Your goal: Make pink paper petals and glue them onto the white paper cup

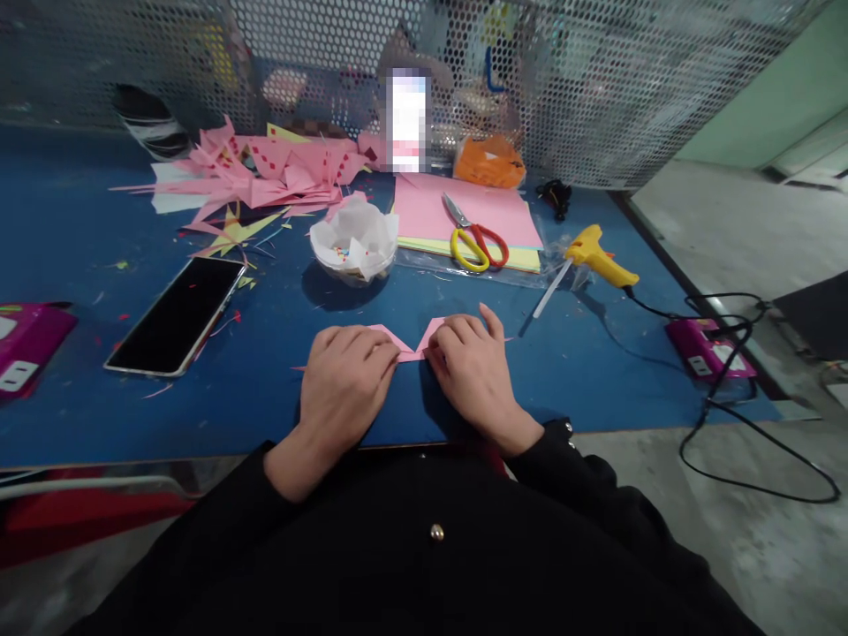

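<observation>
A folded piece of pink paper (412,355) lies near the front of the blue table, with a V-shaped notch at its middle. My left hand (345,375) covers its left part, fingers curled and pressed together on the paper. On the other side my right hand (472,367) pinches the paper close to the notch, its index finger side raised a little. Much of the paper is hidden under both hands. Beyond them stands a bowl lined with white paper (354,238), holding small coloured bits.
Scissors (475,238) rest on stacked pink and yellow sheets (411,203). A yellow glue gun (600,256) lies right, its cord running over the table edge. A phone (178,314) lies left. Pink paper scraps (278,172) pile up behind, before a perforated metal panel (318,44).
</observation>
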`<state>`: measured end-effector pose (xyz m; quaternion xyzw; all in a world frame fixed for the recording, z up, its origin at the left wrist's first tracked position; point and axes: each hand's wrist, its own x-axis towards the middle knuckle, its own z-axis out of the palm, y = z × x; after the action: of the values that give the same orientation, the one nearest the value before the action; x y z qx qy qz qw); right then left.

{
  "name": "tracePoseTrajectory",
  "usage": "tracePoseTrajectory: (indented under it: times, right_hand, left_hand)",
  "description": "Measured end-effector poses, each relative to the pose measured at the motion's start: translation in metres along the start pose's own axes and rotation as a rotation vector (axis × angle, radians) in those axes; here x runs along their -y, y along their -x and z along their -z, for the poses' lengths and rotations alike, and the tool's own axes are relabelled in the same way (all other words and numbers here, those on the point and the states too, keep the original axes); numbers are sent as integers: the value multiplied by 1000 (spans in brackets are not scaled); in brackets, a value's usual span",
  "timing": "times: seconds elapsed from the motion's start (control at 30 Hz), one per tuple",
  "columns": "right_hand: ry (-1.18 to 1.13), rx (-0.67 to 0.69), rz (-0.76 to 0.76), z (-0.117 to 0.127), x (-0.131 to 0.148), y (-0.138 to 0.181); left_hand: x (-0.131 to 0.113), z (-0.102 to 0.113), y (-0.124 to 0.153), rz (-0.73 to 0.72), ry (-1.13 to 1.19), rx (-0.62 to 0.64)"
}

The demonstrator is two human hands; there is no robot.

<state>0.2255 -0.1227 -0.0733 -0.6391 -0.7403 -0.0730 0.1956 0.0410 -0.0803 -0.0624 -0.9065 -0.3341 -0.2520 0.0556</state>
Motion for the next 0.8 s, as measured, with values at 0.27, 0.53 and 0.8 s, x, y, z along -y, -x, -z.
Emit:
tracePoseTrajectory:
  times: [0.27,0.53,0.8]
  right_hand:
    - [-93,-137,-51,8,-8,5]
    - [-95,-115,32,21,-12,47]
    - [-151,128,245,9,9,46]
  left_hand:
    - [-8,2,7,-237,-10,138]
    - [-11,1,8,-236,-45,171]
    - [-16,2,9,-221,-62,159]
